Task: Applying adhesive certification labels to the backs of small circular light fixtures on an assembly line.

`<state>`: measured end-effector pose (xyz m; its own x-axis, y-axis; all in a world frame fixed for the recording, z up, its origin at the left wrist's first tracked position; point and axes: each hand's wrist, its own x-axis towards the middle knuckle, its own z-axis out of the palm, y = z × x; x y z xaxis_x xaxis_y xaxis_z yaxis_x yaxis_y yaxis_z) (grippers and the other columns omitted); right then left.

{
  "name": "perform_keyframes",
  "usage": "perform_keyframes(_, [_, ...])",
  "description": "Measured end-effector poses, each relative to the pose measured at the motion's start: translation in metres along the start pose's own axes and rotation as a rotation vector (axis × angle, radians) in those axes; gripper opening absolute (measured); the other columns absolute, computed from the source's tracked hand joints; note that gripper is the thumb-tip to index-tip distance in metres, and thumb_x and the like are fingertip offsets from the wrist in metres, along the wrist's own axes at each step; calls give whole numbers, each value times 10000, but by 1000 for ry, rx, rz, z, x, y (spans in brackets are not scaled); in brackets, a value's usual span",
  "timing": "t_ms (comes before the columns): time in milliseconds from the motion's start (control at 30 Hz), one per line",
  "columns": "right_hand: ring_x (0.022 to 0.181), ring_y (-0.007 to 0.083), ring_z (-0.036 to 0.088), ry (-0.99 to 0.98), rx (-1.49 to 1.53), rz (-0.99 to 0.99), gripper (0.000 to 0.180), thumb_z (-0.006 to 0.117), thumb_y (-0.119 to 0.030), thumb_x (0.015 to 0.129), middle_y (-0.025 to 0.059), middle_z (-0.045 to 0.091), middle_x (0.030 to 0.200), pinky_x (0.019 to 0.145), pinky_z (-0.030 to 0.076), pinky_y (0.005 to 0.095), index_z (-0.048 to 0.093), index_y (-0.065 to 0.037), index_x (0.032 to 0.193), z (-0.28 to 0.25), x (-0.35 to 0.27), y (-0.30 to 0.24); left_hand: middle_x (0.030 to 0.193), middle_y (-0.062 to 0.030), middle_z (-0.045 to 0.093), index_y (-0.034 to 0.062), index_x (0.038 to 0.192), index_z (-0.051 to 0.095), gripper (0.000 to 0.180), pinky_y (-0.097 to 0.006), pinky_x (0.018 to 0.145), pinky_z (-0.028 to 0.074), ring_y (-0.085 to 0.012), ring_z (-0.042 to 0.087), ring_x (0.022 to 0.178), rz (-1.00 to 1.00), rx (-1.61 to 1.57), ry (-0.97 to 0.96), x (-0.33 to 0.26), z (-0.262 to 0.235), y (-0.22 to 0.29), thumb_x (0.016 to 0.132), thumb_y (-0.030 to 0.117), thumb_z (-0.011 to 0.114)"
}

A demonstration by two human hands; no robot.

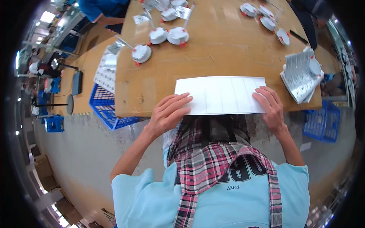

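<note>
A white rectangular sheet (224,95), marked across by several faint lines like creases, lies at the front edge of the wooden table, its near edge toward me. My left hand (170,110) grips its left end, fingers on top and thumb hidden. At the opposite end my right hand (270,106) holds the sheet in the same way, fingers bent over its edge. Whether it is one layer or several, I cannot tell.
Round white lamp-like units (178,35) with red clips stand at the far left of the table (224,49); more (268,23) lie far right. Silvery pouches (302,76) are stacked at the right edge. Blue crates (102,106) flank the table. A person's blue sleeve (91,9) shows far left.
</note>
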<state>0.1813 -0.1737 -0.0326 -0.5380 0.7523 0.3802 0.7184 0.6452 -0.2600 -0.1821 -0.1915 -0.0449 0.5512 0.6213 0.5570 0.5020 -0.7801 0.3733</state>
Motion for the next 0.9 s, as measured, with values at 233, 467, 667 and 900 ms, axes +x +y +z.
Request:
perform_keyframes(233, [1103, 328, 545, -92, 109, 42, 505, 525, 114, 579, 132, 573, 1146, 929, 469, 405, 599, -10, 1063, 8, -27, 8, 1253, -79, 585, 84, 1117, 607, 511, -409, 974, 432, -290, 499, 1230, -150, -40, -260, 4, 16, 0, 628, -11, 720])
perform_keyframes(467, [1007, 268, 576, -114, 356, 153, 323, 606, 62, 662, 57, 652, 1031, 857, 490, 356, 663, -36, 965, -2, -29, 31, 1130, -35, 659, 107, 1072, 671, 456, -364, 911, 467, -270, 570, 1040, -285, -193, -257, 5, 22, -6, 632, -5, 722])
perform_keyframes(667, [923, 244, 590, -105, 424, 111, 225, 646, 22, 695, 35, 675, 989, 814, 492, 329, 689, -41, 906, -4, -26, 41, 1168, -9, 642, 109, 1056, 680, 454, -353, 878, 481, -258, 569, 1029, -208, -114, -328, 9, 10, -15, 625, -28, 706])
perform_keyframes(900, [754, 161, 542, -31, 578, 511, 90, 692, -37, 775, 57, 629, 818, 647, 443, 278, 680, -15, 861, 6, -28, 37, 929, -59, 630, 72, 1014, 687, 284, -315, 774, 446, -207, 557, 852, -682, -295, -72, -1, 29, -13, 745, -17, 697])
